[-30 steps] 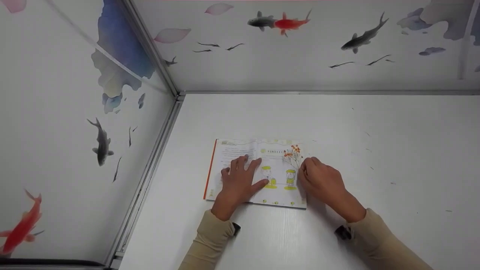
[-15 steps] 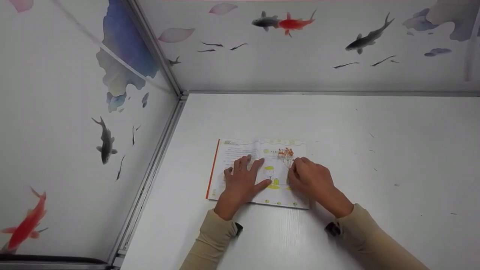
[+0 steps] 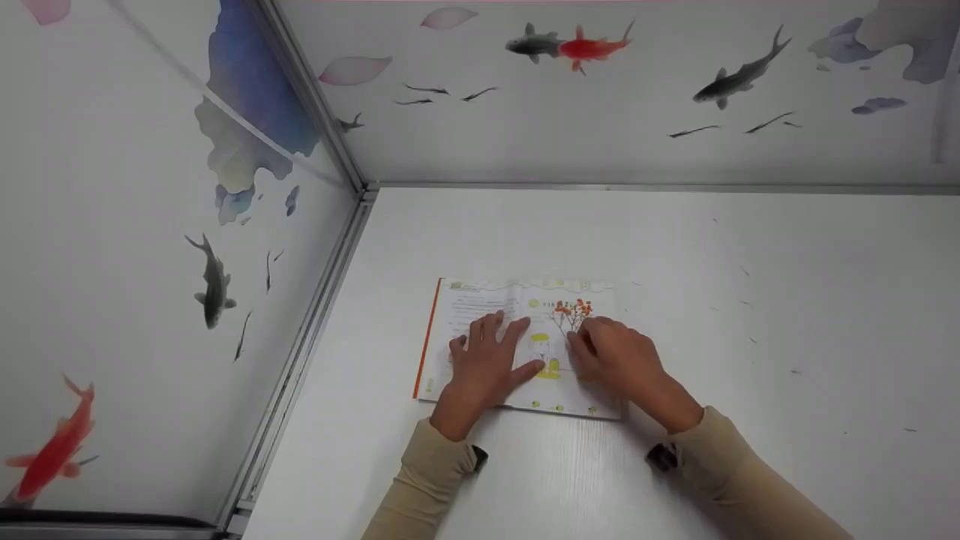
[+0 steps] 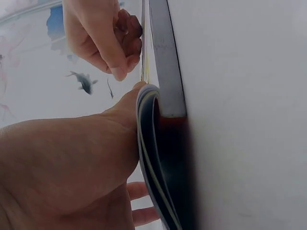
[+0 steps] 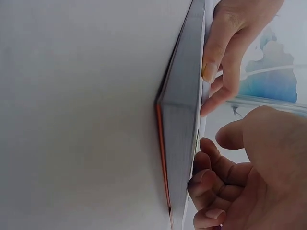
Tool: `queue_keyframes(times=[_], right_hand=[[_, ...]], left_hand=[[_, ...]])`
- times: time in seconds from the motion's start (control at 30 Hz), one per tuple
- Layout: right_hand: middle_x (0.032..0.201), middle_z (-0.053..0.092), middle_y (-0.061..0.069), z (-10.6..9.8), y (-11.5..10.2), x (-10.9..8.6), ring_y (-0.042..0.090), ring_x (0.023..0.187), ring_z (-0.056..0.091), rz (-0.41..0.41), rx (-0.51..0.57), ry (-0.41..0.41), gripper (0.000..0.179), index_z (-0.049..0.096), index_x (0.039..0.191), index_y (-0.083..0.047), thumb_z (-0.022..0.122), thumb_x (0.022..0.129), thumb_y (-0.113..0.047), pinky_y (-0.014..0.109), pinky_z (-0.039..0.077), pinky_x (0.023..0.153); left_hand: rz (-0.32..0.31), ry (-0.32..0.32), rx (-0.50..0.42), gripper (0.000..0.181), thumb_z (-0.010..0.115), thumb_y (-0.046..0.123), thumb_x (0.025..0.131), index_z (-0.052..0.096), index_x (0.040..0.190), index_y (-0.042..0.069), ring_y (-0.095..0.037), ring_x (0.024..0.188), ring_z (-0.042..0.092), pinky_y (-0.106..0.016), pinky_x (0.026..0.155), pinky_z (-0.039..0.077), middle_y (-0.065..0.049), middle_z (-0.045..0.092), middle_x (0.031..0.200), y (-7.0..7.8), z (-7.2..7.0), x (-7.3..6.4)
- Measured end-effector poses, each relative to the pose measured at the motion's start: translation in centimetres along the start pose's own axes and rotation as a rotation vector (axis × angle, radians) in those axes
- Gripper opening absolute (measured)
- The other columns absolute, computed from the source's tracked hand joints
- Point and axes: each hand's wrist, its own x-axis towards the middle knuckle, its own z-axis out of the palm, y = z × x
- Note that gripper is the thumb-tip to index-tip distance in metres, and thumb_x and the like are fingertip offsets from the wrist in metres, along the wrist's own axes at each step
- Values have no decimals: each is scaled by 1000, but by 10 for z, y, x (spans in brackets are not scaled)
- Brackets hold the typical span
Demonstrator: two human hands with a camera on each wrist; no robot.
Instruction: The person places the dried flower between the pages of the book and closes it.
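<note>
An open book (image 3: 517, 390) with an orange cover edge lies on the white table, its pages printed with text and small yellow-capped cartoon figures. Spread across the page fold, my left hand (image 3: 484, 367) rests on the book with its fingers apart. Over the right-hand page, my right hand (image 3: 619, 364) pinches the thin stems of a sprig of small orange flowers (image 3: 574, 308), whose blooms fan out above the fingertips. In the right wrist view the book's thick page block (image 5: 182, 110) shows side-on, with curled fingers (image 5: 211, 167) beside it. The pinched stem ends are hidden.
Upright white panels (image 3: 525, 135) painted with fish stand along the back and left of the table (image 3: 750, 300). A metal rail (image 3: 300, 360) runs along the left edge. Several tiny dark bits or marks lie on the table to the right.
My right hand has moved left from the book's right edge onto the page, carrying the sprig, which now points differently. My left hand has stayed in place on the book.
</note>
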Motion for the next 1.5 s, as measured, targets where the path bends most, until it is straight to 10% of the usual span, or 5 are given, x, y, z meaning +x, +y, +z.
queue_keyframes(times=[0.5, 0.73, 1.5], right_hand=[[140, 60, 12, -26, 49, 8, 25, 84, 62, -66, -58, 50, 33, 62, 135, -7, 66, 106, -22, 41, 51, 68], [177, 33, 11, -29, 59, 11, 42, 152, 50, -85, -105, -24, 61, 44, 163, -9, 65, 108, -26, 64, 56, 103], [176, 38, 11, -32, 55, 11, 43, 152, 50, -93, -156, -74, 64, 41, 167, -8, 61, 111, -32, 65, 54, 107]], left_hand=[[-3, -7, -31, 76, 59, 67, 104, 38, 167, 32, -36, 158, 30, -70, 117, 35, -13, 33, 173, 1, -1, -1], [4, 22, -50, 76, 60, 67, 103, 40, 167, 32, -35, 156, 31, -69, 117, 34, -13, 34, 171, -1, 8, 1], [48, 116, -54, 86, 60, 65, 104, 29, 171, 20, -36, 159, 31, -65, 122, 32, -13, 31, 175, -14, 4, -12]])
